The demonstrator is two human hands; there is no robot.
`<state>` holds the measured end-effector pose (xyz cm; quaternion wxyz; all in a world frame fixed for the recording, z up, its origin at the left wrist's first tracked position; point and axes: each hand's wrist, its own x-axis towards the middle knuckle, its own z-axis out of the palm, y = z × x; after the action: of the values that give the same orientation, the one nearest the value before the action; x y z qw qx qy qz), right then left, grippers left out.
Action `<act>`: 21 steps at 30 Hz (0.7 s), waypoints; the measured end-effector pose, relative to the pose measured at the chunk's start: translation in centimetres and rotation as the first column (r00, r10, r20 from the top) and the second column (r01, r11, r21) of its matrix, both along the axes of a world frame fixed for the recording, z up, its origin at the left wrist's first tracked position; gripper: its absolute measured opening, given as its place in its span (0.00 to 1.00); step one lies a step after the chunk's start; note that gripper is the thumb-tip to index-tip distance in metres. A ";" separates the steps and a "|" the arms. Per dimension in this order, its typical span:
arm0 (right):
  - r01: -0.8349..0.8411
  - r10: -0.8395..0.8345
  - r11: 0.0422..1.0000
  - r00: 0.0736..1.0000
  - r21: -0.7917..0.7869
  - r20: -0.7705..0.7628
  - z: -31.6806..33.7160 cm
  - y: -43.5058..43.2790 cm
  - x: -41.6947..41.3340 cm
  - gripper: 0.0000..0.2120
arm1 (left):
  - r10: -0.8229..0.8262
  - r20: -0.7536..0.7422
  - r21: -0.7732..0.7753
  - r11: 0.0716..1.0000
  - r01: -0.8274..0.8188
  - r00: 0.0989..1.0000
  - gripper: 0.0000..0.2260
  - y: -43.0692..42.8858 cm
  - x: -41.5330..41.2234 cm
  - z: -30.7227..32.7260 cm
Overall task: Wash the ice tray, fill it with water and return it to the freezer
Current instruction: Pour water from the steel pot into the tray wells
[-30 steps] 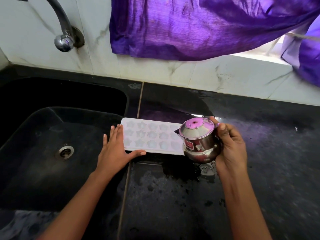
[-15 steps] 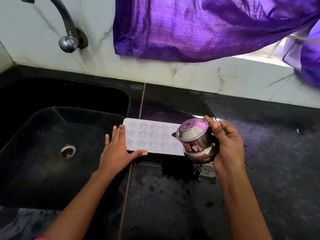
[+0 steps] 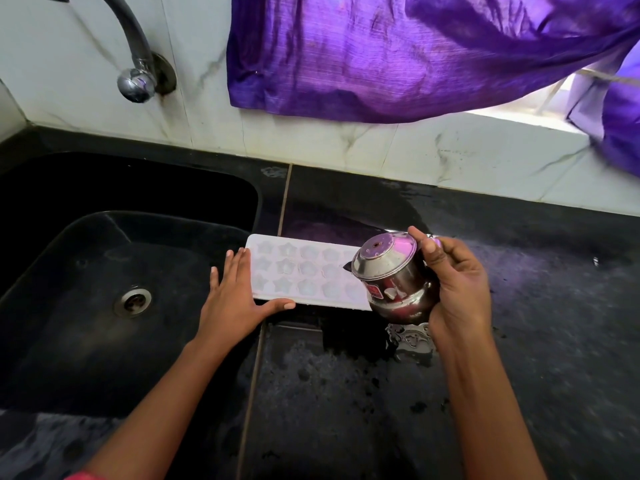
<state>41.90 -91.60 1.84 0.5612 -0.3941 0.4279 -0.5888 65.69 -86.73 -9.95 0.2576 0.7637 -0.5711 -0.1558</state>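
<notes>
Right hand (image 3: 457, 292) has fingers and thumb wrapped round a small steel pot (image 3: 391, 275), held tipped with the lid end leaning toward the sink (image 3: 69, 306). The pot hangs over the end of the ice tray (image 3: 298, 271) farthest from the sink. Can't tell if water is coming out.

Left hand (image 3: 230, 299) lies flat on the tray's sink-side end, fingers straight, thumb along the near edge. It presses rather than grips.

The tray sits flat on the black counter (image 3: 346, 393) just beside the sink, one end at the sink's rim. Its long axis runs straight away from the sink, star cells up.

Judged step: filling.

Key relation: the rest of the cells lie sinkward of the pot along that axis, so the pour likely has to travel toward the sink. The right hand does the work and the left steadies. Risk: slop over the shallow cell walls.
</notes>
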 end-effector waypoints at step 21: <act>0.003 -0.003 1.000 1.000 -0.025 0.002 0.1 0.0 -0.4 0.02 | -0.003 -0.006 0.004 1.000 0.003 1.000 0.54 0.1 0.0 0.2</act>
<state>41.48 -91.62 1.94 0.5557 -0.4000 0.4206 -0.5952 65.64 -86.58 -9.79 0.2576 0.7628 -0.5713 -0.1597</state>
